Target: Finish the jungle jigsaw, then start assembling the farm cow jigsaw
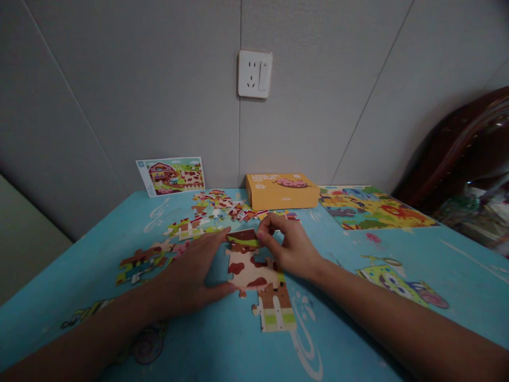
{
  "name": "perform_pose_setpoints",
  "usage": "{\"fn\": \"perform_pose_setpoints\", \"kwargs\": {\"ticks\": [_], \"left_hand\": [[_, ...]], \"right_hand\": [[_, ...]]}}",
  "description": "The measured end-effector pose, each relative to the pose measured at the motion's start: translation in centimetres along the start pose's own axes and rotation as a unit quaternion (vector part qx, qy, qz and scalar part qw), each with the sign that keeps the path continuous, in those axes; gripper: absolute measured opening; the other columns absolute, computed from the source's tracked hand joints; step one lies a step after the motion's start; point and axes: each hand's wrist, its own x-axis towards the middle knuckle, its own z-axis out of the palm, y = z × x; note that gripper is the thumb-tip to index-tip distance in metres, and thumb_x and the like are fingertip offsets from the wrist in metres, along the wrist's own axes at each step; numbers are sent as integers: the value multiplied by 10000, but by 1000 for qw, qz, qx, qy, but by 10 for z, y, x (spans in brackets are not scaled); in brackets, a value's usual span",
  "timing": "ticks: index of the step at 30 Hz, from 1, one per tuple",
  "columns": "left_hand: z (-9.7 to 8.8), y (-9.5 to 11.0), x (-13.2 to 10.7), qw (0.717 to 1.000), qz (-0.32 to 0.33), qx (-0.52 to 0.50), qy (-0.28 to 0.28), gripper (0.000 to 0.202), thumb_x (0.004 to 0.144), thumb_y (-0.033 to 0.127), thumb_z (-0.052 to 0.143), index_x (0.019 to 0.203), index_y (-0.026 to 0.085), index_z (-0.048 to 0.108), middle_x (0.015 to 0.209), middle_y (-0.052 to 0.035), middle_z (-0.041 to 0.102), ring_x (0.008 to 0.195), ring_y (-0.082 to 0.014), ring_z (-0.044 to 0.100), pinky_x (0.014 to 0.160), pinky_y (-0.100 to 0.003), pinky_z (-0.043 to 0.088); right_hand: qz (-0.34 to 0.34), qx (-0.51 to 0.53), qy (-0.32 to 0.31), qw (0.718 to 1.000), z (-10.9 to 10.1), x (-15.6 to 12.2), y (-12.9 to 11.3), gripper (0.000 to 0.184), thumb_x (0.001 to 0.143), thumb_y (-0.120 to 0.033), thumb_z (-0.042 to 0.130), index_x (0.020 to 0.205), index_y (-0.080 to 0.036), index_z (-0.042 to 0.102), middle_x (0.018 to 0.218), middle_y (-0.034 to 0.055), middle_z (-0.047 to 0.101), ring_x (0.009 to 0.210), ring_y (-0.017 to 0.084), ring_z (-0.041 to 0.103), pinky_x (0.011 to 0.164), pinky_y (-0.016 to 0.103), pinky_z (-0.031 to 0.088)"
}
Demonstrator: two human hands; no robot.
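Observation:
A partly joined puzzle section [246, 270] with a brown-spotted cow pattern lies flat on the table in front of me. Its lower right corner shows a white fence on green. At the section's top edge is a brown and green puzzle piece [242, 237], its right end pinched between the thumb and forefinger of my right hand [292, 245]. Whether that piece is fully seated I cannot tell. My left hand [194, 265] spreads along the section's left side, fingertips by the piece's left end and thumb at the lower left edge.
Other joined pieces [139, 262] lie left, partly behind my left hand. Loose pieces [242, 212] are heaped farther back, before an orange puzzle box [282, 192]. A picture card [175, 175] leans on the wall. A finished animal puzzle [374, 207] lies at right on the blue tablecloth [338, 339].

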Motion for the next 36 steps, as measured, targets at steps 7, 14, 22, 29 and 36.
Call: {"fn": "perform_pose_setpoints", "kwargs": {"ticks": [7,14,22,29,36], "left_hand": [[-1,-3,-2,999,16,-19,-29,929,794,577,640,1524,161,245,1554,-188,325,1403,-398,341,1115,-577,342],[1,-3,0,999,-5,0,-53,960,819,578,604,1538,108,174,1582,-208,245,1442,-381,256,1150,-577,280],[-5,3,0,999,-5,-18,-39,913,805,554,639,1515,152,230,1536,-212,335,1408,-403,308,1101,-592,336],[-12,11,3,992,83,-83,47,401,895,438,571,1227,220,519,1238,-83,598,1170,-269,539,1016,-426,432],[-8,16,1,982,40,-175,54,390,904,301,568,1285,265,493,852,40,654,802,-148,636,812,-285,491]], "right_hand": [[24,18,-7,1000,3,1,6,88,876,-179,505,798,-188,544,719,7,588,645,135,527,608,290,425],[56,22,-20,998,5,0,10,62,869,-169,513,836,-183,564,733,6,609,660,140,549,645,306,455],[65,26,-28,997,6,1,12,68,886,-199,534,885,-172,597,781,27,642,712,154,580,666,319,468],[3,27,-53,998,4,0,7,147,937,-198,466,948,-169,609,816,29,644,722,143,569,656,286,443],[-54,115,-115,985,9,-7,-6,227,947,-256,506,1152,-165,540,777,2,605,675,122,565,644,259,457]]}}
